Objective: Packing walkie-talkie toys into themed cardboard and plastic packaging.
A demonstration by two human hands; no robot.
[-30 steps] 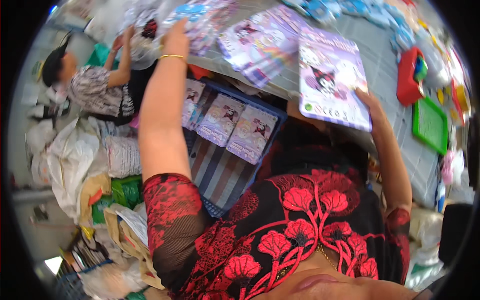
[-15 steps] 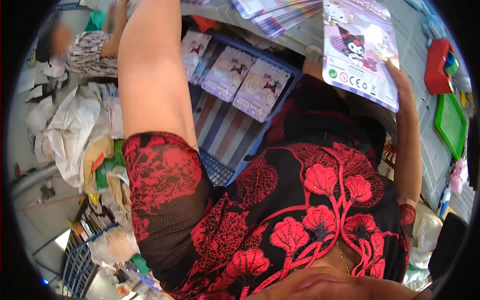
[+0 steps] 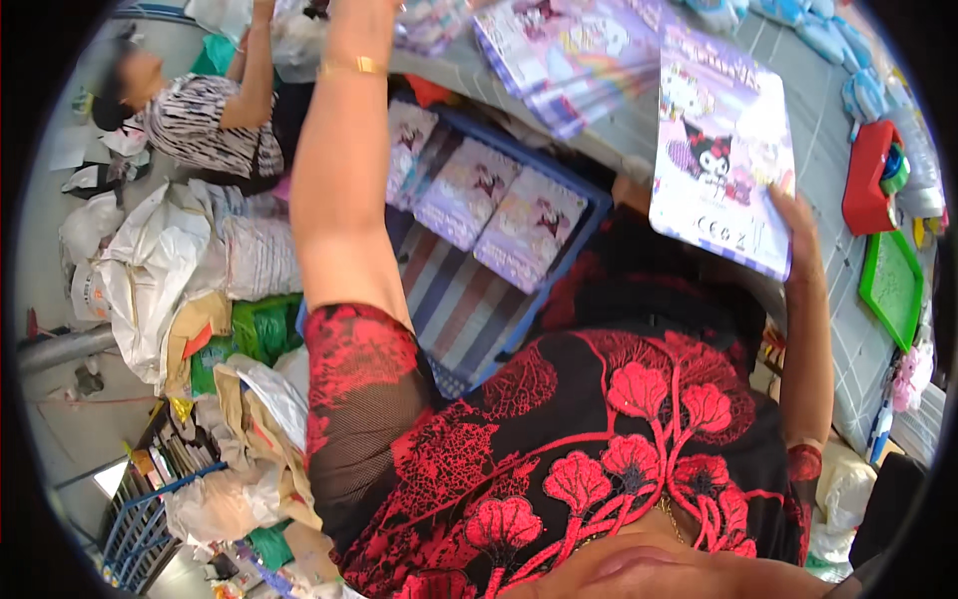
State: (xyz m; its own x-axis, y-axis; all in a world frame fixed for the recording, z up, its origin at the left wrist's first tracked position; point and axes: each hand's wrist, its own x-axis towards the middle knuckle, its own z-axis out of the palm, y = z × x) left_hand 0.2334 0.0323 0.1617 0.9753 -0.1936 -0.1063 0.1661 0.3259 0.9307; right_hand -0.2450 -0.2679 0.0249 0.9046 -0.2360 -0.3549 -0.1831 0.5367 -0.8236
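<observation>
My right hand (image 3: 796, 232) grips the lower right edge of a purple and white cartoon card pack (image 3: 723, 160), tilted over the table's near edge. My left arm reaches far forward, a gold band (image 3: 369, 66) at the wrist. The left hand (image 3: 361, 22) is mostly cut off by the top edge, and its fingers do not show. Near it on the table lie more purple packs in clear wrap (image 3: 434, 22). A fanned pile of similar card packs (image 3: 574, 50) lies between my hands. Below stands a blue crate (image 3: 574, 235) with several stacks of these packs (image 3: 527, 225) on its striped lining.
On the grey table (image 3: 823, 329) at right are a red holder (image 3: 866, 180), a green tray (image 3: 891, 290) and blue plush items (image 3: 863, 95). White bags (image 3: 155, 270) and a blue basket (image 3: 150, 529) crowd the floor at left. Another person (image 3: 210, 120) is at far left.
The view has shifted, so the crate and my left arm appear lower and farther right. My left wrist now shows. The right hand still holds its card pack.
</observation>
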